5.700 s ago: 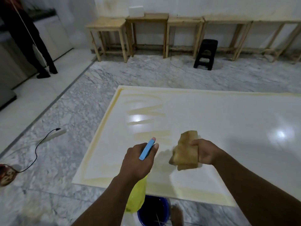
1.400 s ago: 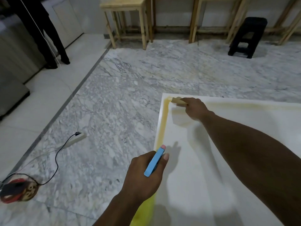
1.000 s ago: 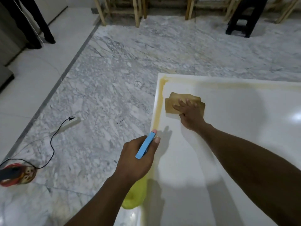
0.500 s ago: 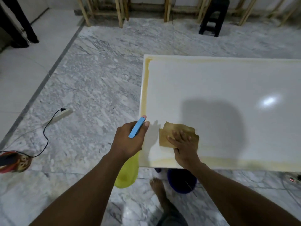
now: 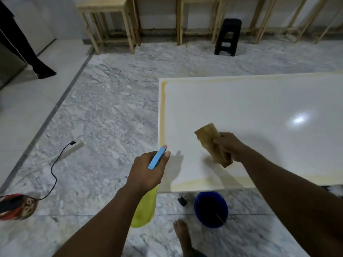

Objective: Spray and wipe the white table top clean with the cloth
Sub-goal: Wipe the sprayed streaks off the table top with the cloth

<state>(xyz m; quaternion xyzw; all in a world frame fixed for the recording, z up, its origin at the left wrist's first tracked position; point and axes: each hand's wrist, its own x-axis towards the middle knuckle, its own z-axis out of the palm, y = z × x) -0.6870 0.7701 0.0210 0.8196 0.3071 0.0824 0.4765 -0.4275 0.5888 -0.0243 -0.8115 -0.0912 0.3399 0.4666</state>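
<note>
The white desk is filling the right half of the frame, with yellowish residue lining its left, far and near edges. Below its near edge, a blue bucket is sitting on the marble floor. Your left hand, at lower centre just off the desk's near-left corner, is gripping a spray bottle, its yellow body hanging beneath the fist. Your right hand is clutching the tan cloth over the desk's near-left area; whether the cloth is touching the surface cannot be told.

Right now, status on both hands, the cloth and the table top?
Left hand grips spray bottle. Right hand grips cloth, bunched, over table top. Yellow film along its edges. Blue bucket below.
</note>
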